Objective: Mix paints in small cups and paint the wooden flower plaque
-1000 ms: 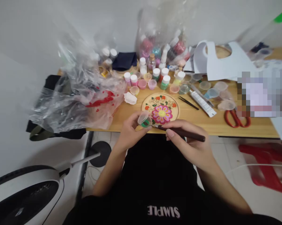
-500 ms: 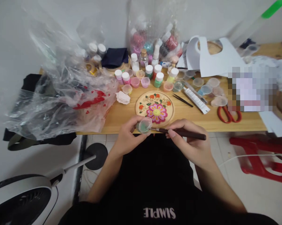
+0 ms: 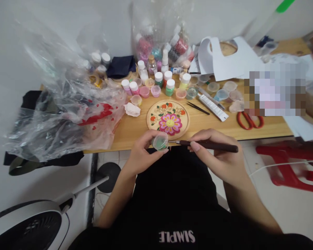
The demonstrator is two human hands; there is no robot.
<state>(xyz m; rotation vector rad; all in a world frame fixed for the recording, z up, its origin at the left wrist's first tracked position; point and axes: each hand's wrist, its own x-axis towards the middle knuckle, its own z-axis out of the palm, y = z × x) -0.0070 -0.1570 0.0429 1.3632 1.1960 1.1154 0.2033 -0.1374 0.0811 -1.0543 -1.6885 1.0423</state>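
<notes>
My left hand is closed around a small clear cup of green paint, held just off the near edge of the wooden table. My right hand pinches a dark-handled brush, its tip pointing left at the cup's rim. Just beyond both hands lies a round wooden disc painted with a pink flower, orange blooms and green leaves.
Small paint bottles and coloured cups stand behind the disc. Crumpled plastic bags cover the table's left. Tweezers, a white tube, red scissors and white paper lie right. A fan and red stool stand on the floor.
The view has shifted, so the table sits further left in frame. The brush tip has drawn slightly back from inside the green cup to its rim. Both hands keep their grips.
</notes>
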